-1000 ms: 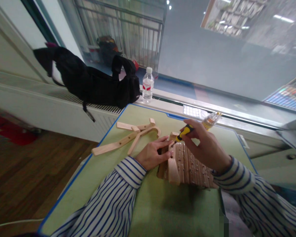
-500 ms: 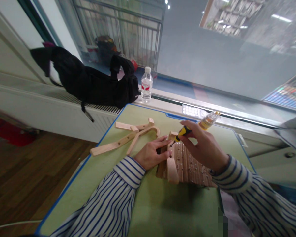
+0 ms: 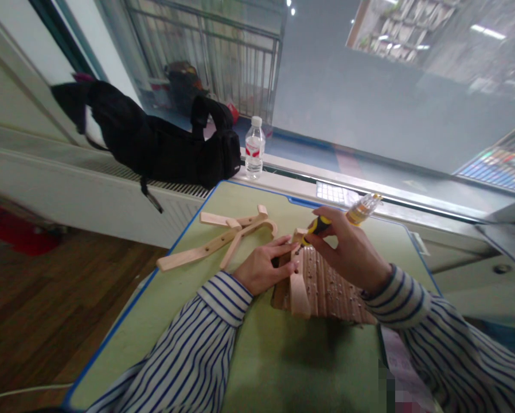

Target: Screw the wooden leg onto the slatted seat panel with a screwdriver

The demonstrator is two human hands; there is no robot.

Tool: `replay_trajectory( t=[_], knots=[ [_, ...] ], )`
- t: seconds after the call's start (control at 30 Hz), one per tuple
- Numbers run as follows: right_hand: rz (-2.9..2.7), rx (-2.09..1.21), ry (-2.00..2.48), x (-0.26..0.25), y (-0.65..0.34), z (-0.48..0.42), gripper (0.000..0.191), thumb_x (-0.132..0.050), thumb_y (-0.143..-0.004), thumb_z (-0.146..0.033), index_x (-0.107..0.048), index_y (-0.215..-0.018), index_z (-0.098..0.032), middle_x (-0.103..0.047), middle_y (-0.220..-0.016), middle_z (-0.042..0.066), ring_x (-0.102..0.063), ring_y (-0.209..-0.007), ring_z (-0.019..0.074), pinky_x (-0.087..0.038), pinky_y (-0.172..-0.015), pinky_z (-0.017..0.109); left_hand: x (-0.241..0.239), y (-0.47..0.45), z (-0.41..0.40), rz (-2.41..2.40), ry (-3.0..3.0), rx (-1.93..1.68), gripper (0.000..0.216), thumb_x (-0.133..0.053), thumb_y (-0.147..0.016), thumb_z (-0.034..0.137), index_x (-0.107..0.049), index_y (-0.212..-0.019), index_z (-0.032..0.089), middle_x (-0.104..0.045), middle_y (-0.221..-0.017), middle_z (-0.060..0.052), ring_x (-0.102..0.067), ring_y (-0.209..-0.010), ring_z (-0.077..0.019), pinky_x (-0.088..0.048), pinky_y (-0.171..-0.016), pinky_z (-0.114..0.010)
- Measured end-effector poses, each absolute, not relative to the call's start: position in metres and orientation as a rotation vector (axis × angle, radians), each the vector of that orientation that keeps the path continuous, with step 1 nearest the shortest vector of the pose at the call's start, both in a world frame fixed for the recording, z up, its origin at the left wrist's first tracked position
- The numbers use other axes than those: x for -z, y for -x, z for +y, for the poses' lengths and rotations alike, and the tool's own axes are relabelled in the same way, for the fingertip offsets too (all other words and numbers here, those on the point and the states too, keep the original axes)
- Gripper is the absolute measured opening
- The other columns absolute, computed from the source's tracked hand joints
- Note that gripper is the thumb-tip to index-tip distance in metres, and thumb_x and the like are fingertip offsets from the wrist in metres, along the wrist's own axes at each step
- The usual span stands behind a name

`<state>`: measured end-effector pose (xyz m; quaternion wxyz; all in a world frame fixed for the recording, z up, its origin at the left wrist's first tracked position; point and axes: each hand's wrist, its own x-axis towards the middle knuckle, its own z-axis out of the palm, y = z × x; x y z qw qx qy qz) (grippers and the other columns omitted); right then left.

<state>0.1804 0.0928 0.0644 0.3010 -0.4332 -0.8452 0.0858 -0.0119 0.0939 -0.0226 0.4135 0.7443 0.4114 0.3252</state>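
My right hand is closed around a screwdriver with a yellow-and-black grip and a clear amber end. It slants down to the left, its tip at the upper part of a pale wooden hook. My left hand steadies this hook, fingers laid across and beside it. Beneath the hook is a brown ridged block, like layered cardboard, dotted with many small screws or holes. Whether the tip sits in a screw is too small to tell. More wooden hooks with drilled holes lie left of my hands.
The green table has a blue edge. Behind it, on the sill and radiator, are a water bottle and a black bag. A white gridded item lies by the window. Some pinkish paper is near my right sleeve.
My right hand and the screwdriver have shifted slightly down and left, the grip now lower over the wooden hook. My left hand stays in place.
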Motion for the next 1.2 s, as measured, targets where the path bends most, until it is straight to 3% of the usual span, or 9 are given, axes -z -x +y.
replay_trajectory(
  t=[0.4, 0.63, 0.8, 1.2],
  knots=[
    [-2.305, -0.228, 1.085, -0.07, -0.173, 0.095, 0.039, -0.056, -0.084, -0.027, -0.047, -0.121, -0.02, -0.068, -0.085, 0.003, -0.064, -0.069, 0.0128, -0.05, -0.065, 0.027, 0.026, 0.011, 0.094, 1.0, -1.878, -0.865, 0.052, -0.059, -0.08, 0.046, -0.057, -0.125, 0.018, -0.045, -0.141, -0.007, -0.041, -0.13, -0.0241, -0.031, -0.112, -0.036],
    [-2.325, -0.23, 1.078, -0.07, -0.178, 0.093, 0.045, -0.053, -0.081, -0.02, -0.042, -0.125, -0.017, -0.069, -0.084, 0.005, -0.066, -0.073, 0.0147, -0.05, -0.066, 0.027, 0.027, 0.013, 0.095, 1.044, -1.868, -0.836, 0.054, -0.058, -0.079, 0.048, -0.057, -0.125, 0.02, -0.044, -0.142, -0.007, -0.04, -0.131, -0.0242, -0.028, -0.113, -0.037],
    [-2.274, -0.258, 1.109, -0.067, -0.181, 0.093, 0.041, -0.054, -0.084, -0.025, -0.043, -0.123, -0.017, -0.068, -0.093, 0.008, -0.066, -0.072, 0.0139, -0.052, -0.066, 0.027, 0.025, 0.013, 0.095, 1.038, -1.871, -0.823, 0.055, -0.058, -0.08, 0.049, -0.056, -0.126, 0.018, -0.044, -0.142, -0.007, -0.039, -0.132, -0.0238, -0.028, -0.113, -0.036],
    [-2.234, -0.207, 1.121, -0.06, -0.18, 0.093, 0.038, -0.056, -0.084, -0.031, -0.044, -0.118, -0.017, -0.066, -0.088, 0.006, -0.065, -0.072, 0.0147, -0.052, -0.064, 0.028, 0.025, 0.012, 0.094, 1.044, -1.886, -0.819, 0.055, -0.058, -0.08, 0.048, -0.055, -0.127, 0.02, -0.044, -0.142, -0.006, -0.04, -0.131, -0.0242, -0.028, -0.112, -0.037]
  ],
)
